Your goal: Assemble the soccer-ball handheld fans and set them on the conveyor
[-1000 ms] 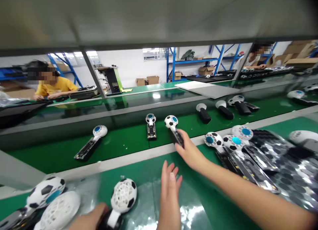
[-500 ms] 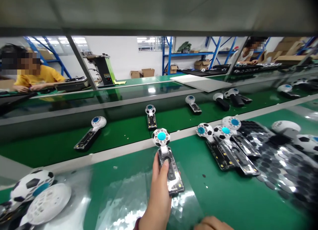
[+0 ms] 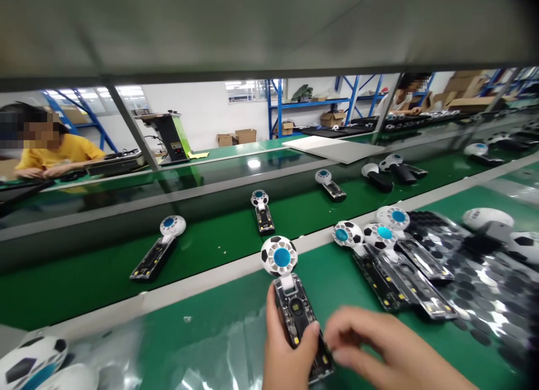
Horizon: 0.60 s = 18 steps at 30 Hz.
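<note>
My left hand [image 3: 283, 351] grips the black transparent handle of a football-patterned hand fan [image 3: 289, 289], whose round head with a blue centre points away from me. My right hand [image 3: 381, 351] sits just right of the handle's lower end, fingers curled in a pinch towards it; what they hold, if anything, is hidden. Three more such fans [image 3: 379, 255] lie side by side on the green bench to the right.
Several fans [image 3: 158, 247] ride the green conveyor [image 3: 219, 235] beyond the grey rail. Football-patterned covers [image 3: 29, 362] lie at the lower left, a black honeycomb tray [image 3: 480, 283] at the right. A person in yellow [image 3: 54, 151] sits across the line, another person [image 3: 404, 95] at the far right.
My right hand picked a fan off the conveyor and it passed to my left hand on the bench. Now my right hand has come up beside the handle's lower end.
</note>
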### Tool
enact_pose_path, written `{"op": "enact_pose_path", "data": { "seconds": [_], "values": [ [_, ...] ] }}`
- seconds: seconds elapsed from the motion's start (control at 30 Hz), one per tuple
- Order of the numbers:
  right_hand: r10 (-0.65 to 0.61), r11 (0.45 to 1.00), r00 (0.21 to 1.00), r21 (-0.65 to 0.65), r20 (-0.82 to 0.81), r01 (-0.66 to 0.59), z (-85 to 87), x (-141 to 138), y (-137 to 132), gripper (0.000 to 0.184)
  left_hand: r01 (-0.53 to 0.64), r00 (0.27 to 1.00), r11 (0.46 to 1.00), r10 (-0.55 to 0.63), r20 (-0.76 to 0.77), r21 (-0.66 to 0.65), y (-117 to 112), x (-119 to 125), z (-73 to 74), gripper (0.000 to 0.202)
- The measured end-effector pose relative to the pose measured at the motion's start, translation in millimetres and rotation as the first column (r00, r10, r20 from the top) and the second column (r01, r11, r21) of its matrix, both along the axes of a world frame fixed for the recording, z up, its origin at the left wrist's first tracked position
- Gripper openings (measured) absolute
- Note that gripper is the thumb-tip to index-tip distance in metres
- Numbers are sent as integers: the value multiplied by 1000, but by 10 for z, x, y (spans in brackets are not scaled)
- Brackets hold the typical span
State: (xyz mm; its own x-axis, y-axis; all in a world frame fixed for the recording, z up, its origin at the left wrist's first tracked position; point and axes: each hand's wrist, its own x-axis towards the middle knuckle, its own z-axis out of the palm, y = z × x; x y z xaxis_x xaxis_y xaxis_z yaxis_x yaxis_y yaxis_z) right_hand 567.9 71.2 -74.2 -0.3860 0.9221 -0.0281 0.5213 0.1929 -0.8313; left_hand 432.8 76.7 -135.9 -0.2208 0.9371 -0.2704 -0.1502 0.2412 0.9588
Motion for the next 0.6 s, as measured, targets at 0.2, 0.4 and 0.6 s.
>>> {"op": "enact_pose_path", "data": {
  "seconds": [0.2,0.4,0.6],
  "values": [
    [-79,997,997,24,-17,79,32,-200,360,21,33,998,999,-35,49,35,13,40,-36,85],
    [-28,993,998,116,63,21,25,-199,332,24,67,994,997,-70,83,34,12,32,-72,84],
    [-22,989,995,148,102,6,14,-207,321,25,79,992,997,-78,96,1,13,32,54,86]
  ]
}}
